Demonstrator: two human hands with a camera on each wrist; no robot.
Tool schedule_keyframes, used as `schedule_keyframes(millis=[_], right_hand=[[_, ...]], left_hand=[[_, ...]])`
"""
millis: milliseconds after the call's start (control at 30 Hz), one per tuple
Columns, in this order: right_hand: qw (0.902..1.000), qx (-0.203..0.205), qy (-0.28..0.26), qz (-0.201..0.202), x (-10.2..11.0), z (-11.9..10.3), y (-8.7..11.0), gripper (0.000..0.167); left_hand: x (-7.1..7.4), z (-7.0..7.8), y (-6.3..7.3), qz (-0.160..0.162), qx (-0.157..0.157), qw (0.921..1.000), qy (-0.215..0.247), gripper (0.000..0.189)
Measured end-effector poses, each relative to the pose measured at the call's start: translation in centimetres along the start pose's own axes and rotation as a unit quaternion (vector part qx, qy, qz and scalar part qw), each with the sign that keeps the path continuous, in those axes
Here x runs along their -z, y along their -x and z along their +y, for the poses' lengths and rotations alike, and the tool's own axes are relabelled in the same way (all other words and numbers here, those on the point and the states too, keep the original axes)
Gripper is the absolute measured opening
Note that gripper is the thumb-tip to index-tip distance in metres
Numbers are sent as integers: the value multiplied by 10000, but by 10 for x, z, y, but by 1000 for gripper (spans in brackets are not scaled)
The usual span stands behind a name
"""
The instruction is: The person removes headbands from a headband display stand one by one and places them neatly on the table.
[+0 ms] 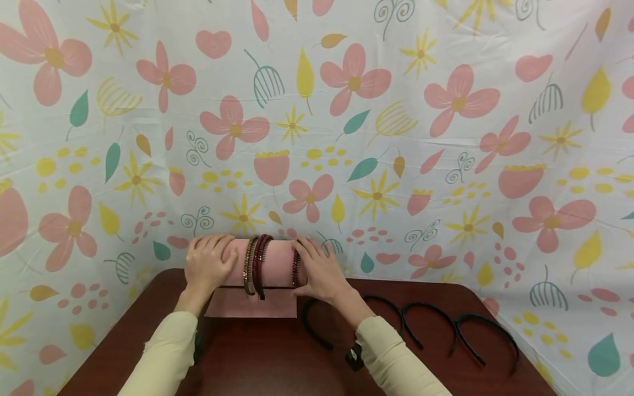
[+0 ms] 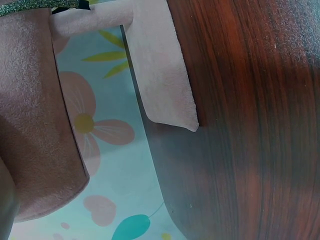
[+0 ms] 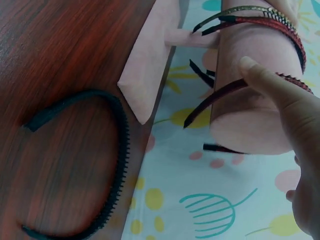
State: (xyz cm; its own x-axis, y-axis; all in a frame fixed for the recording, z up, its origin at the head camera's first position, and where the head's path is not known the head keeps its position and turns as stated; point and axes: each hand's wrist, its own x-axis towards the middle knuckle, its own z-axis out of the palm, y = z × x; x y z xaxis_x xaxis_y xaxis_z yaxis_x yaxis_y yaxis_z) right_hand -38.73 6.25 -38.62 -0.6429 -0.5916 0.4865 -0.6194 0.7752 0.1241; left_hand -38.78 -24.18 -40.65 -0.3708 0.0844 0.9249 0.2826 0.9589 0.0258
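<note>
A pink padded headband holder [image 1: 277,263], a thick roll on a flat base, stands at the table's back edge. On its left end, my left hand [image 1: 207,261] grips the roll, fingers over the top and thumb in front. Around the middle sit a gold-toned headband [image 1: 248,267] and dark red headbands [image 1: 257,264]. Another dark red beaded headband [image 3: 225,95] lies round the right end. My right hand [image 1: 322,272] rests over that end with spread fingers. Its straight thumb [image 3: 270,82] crosses this headband, the tip touching the roll. The left fingers are hidden in the left wrist view.
Several black headbands lie along the right of the dark wooden table [image 1: 267,352]; one toothed black headband [image 3: 120,145] lies close to the holder's base [image 3: 150,65]. A flower-printed cloth [image 1: 317,126] hangs behind the table.
</note>
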Motion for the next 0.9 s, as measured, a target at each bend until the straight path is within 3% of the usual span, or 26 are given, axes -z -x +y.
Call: schedule_keyframes(millis=[233,467,633,900], right_hand=[[9988,-281,-179,362,-2,10,3,117],[9956,-434,-554,615,3,18,15,115],[9927,-292,-654,971,8,21,26,114],[9918,-303,-934,820,15,22,43,112]], left_hand=[[-1,-3,1,310,-31,9995,86,44],[-3,-2,1,185,-41,9998,76,45],[-1,0,0,212,14,9997,125,45],[-5,-2,0,320,-18,9994,116,42]])
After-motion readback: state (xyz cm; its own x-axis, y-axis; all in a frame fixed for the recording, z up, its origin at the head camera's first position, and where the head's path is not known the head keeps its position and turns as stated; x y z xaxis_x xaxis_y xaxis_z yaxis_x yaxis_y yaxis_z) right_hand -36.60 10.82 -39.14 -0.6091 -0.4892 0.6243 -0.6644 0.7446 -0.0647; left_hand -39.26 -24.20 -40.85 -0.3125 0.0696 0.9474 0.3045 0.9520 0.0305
